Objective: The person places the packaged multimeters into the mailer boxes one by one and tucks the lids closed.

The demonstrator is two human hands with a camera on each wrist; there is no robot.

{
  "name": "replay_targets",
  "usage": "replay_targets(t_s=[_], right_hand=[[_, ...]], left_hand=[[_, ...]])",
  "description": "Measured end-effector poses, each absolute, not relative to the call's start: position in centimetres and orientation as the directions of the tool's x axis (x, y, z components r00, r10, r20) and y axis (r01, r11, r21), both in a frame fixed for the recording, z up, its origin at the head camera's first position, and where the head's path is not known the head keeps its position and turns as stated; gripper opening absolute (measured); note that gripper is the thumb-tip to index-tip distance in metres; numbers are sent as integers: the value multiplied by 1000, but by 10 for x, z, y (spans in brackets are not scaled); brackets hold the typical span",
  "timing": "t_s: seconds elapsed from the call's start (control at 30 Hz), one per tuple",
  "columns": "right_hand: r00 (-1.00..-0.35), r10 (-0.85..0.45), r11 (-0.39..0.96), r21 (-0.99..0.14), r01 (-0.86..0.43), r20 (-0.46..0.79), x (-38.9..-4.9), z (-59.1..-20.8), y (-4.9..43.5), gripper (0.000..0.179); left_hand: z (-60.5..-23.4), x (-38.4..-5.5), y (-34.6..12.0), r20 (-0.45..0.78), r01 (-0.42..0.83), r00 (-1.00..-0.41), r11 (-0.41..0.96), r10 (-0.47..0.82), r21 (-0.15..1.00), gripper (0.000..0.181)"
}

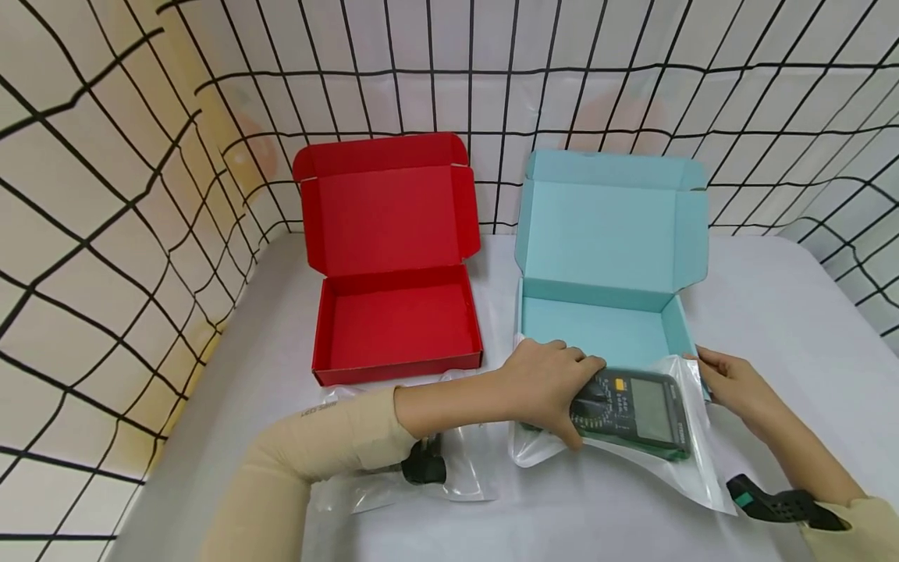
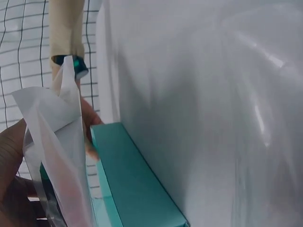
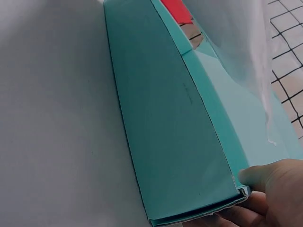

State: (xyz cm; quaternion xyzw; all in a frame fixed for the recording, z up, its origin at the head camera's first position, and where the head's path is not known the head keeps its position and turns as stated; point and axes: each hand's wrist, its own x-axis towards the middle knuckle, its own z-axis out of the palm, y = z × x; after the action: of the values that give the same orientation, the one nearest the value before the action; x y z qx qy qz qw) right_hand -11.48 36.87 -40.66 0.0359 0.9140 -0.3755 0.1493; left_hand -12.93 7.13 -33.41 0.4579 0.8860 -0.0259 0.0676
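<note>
A dark green digital multimeter (image 1: pixel 653 410) lies inside a clear and white plastic bag (image 1: pixel 702 472). My left hand (image 1: pixel 551 382) grips the bagged meter at its dial end and holds it tilted over the front of the open light blue box (image 1: pixel 600 218). In the left wrist view the bag (image 2: pixel 61 142) stands up beside the box's front wall (image 2: pixel 132 175). At the box's front right corner my right hand (image 1: pixel 733 382) pinches the side wall. The right wrist view shows its thumb (image 3: pixel 265 175) on the inner side and other fingers under the corner.
To the left stands an open red box (image 1: pixel 396 363), lid raised. Below it, partly hidden by my left forearm, lies another clear bag (image 1: pixel 470 468) with a black item (image 1: pixel 424 464) in it. A black wire grid (image 1: pixel 499 133) borders the white table at the back and sides.
</note>
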Motion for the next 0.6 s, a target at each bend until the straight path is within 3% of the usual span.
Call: replay_targets(t_s=[0.6], right_hand=[[-950,-45,719,-671,184,-310,-114,-406,368,61]], left_hand=[[-335,-162,78,-131,773,-607,621,784,131,80]])
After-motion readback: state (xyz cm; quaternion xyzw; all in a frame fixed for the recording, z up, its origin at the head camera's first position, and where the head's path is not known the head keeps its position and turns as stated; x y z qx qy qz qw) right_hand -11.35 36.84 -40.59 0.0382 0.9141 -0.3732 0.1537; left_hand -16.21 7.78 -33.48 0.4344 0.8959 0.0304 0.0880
